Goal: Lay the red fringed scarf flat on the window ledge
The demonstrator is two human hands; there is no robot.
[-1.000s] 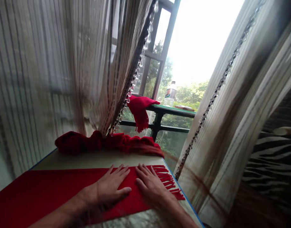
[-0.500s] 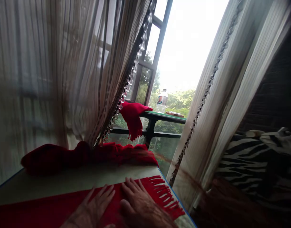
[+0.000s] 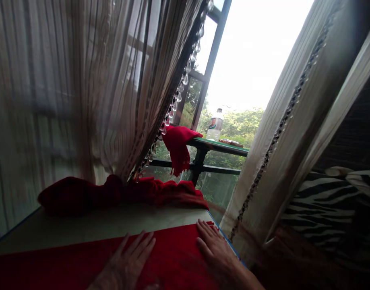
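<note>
the scarf (image 3: 175,249) lies on the table (image 3: 160,215) under the left hand (image 3: 127,257) and the right hand (image 3: 213,246). beyond both hands lies a heap (image 3: 82,196); farther beyond the right hand, a bottle (image 3: 215,125) stands on a ledge (image 3: 233,149).

**No Readable Lettering**

Look toward two o'clock from the centre of the view for a printed label (image 3: 215,122), wrapped around a clear bottle (image 3: 215,129) upright on the green-topped ledge (image 3: 227,147). Shows a dark reddish patch and a bluish one, too small and blurred to yield any word, brand or number. Cannot make out print on the flat item (image 3: 231,142) just beside, at four o'clock from the bottle.
</note>
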